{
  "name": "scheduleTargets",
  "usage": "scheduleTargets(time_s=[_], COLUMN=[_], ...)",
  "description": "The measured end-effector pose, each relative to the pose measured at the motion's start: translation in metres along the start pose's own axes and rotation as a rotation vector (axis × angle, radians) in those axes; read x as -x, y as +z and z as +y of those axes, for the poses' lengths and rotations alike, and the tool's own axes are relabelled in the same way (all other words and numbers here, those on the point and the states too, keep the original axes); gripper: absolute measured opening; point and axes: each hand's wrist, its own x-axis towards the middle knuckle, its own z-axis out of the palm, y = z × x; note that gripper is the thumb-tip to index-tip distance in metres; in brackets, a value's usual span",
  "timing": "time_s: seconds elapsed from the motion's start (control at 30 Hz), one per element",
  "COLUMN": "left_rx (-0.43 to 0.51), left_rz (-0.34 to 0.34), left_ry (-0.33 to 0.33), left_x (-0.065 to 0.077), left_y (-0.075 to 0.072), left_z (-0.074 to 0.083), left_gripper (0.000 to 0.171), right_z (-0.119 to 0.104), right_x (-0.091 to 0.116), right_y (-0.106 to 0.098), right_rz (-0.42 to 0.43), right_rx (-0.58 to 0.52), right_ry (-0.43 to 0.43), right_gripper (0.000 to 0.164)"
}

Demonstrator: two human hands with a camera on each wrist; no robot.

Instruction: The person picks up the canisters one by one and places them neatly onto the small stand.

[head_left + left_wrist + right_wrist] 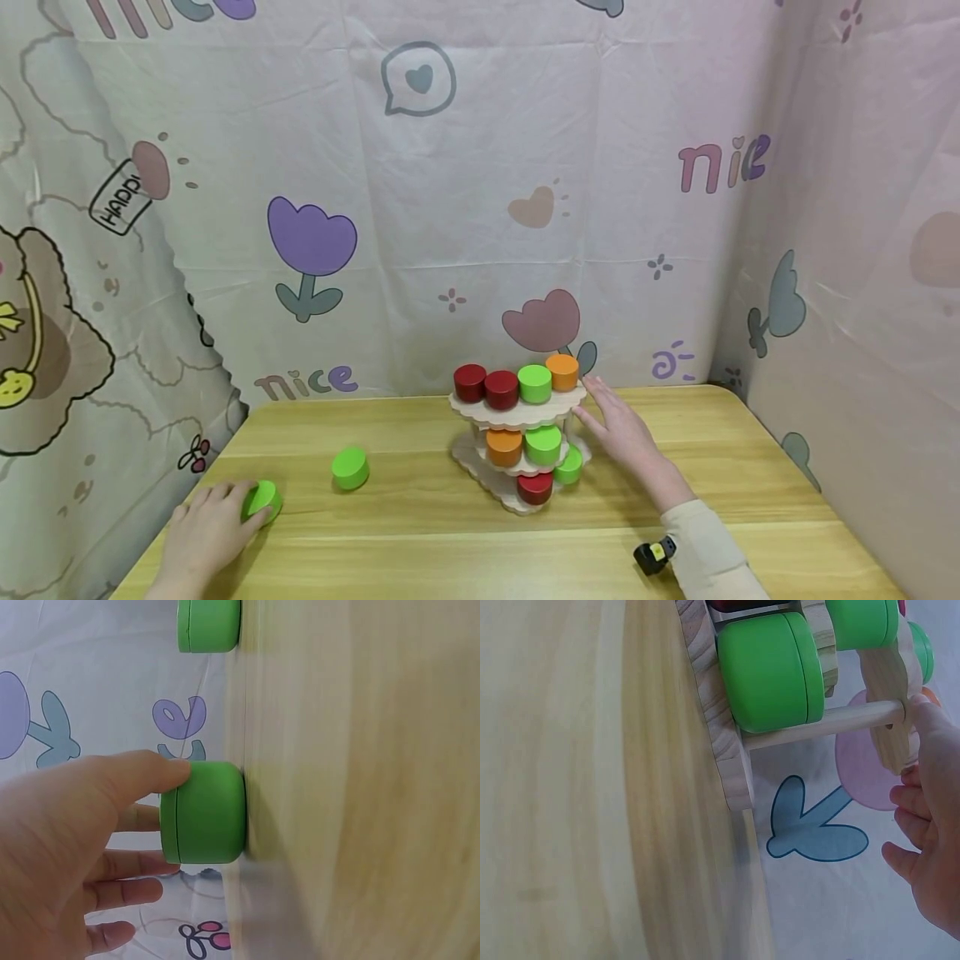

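At the table's left, my left hand [213, 521] holds a green round block [206, 814], thumb on one side and a finger behind it. That block is at the tabletop, its shadow beside it. A second green round block [350, 468] lies to its right. My right hand [622, 429] touches the right edge of a tiered wooden stand [517, 413], thumb at the top tier's rim, other fingers extended alongside. Dark red blocks [502, 390], orange blocks [503, 447] and green blocks [536, 383] sit on the stand's three tiers.
A small black device with a yellow patch [655, 556] is by the right sleeve [712, 546]. The wooden table [420, 550] meets a printed cloth backdrop [450, 208] behind and at both sides.
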Motion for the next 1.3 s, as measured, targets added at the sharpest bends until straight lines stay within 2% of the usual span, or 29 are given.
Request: scheduleTargets(time_s=[0.23, 0.43, 0.7, 1.0, 1.3], left_rx=[0.028, 0.027, 0.020, 0.023, 0.020], left_rz=[-0.025, -0.027, 0.024, 0.079, 0.186], left_ry=[-0.007, 0.000, 0.043, 0.114, 0.199], left_x=[0.000, 0.001, 0.004, 0.008, 0.008], left_y=[0.000, -0.002, -0.008, -0.021, -0.030], left_z=[0.001, 0.008, 0.021, 0.046, 0.073], left_gripper=[0.058, 0.056, 0.058, 0.054, 0.049], right_z=[0.000, -0.001, -0.002, -0.001, 0.000], right_x=[0.001, 0.002, 0.001, 0.001, 0.001], right_y=[0.001, 0.000, -0.001, 0.000, 0.001], right_rz=[0.021, -0.003, -0.011, 0.000, 0.006], right_rx=[0.003, -0.008, -0.011, -0.005, -0.004], right_ry=[-0.011, 0.007, 0.010, 0.008, 0.003], right_gripper=[0.069, 0.070, 0.071, 0.070, 0.071])
